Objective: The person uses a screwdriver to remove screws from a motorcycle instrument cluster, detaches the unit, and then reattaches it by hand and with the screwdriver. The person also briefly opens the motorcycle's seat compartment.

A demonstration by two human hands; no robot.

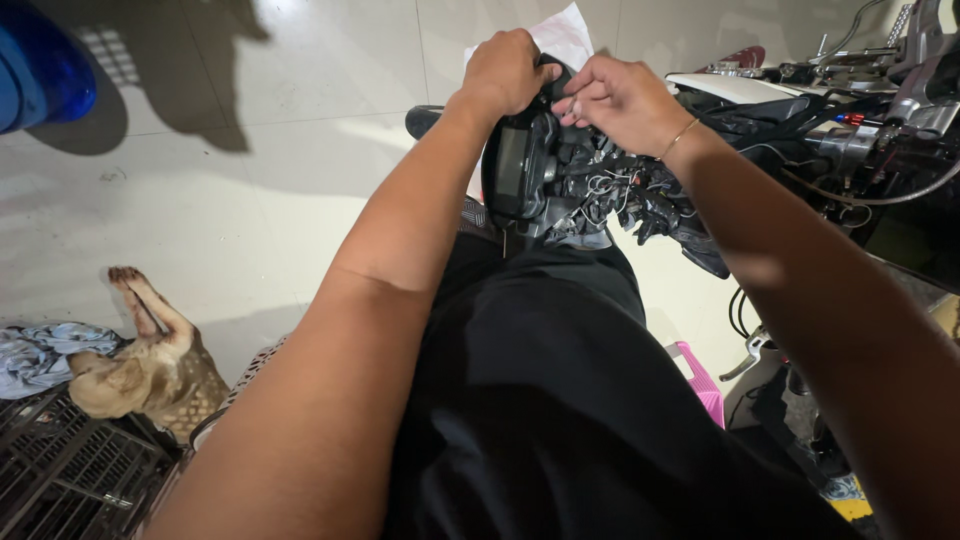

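— Pale glossy floor tiles all round, shadowed top left by a blue rounded container. Lower left?

— Dark wire cage, a grey-blue rag, and a tan dog lying against a woven basket.

— Moving right, centre?

— Left hand clamped over the top edge of a black motorcycle instrument cluster, grip closed on the housing, held upright above the black-trousered lap. Right hand pinching at the back of the same unit, fingers closed on something small there; cannot tell exactly what, possibly a fastener or connector.

— Handling?

— Probably light, rigid plastic shell, smooth display face likely to scratch; loose wire bundle trailing behind looks delicate. Best held by the housing edges, never by the wires.

— Labels, packages?

— None legible. Only a white sheet of paper on the floor beyond the hands, a pink plastic stool corner lower right, and a stripped motorcycle frame far right with a small red fitting.
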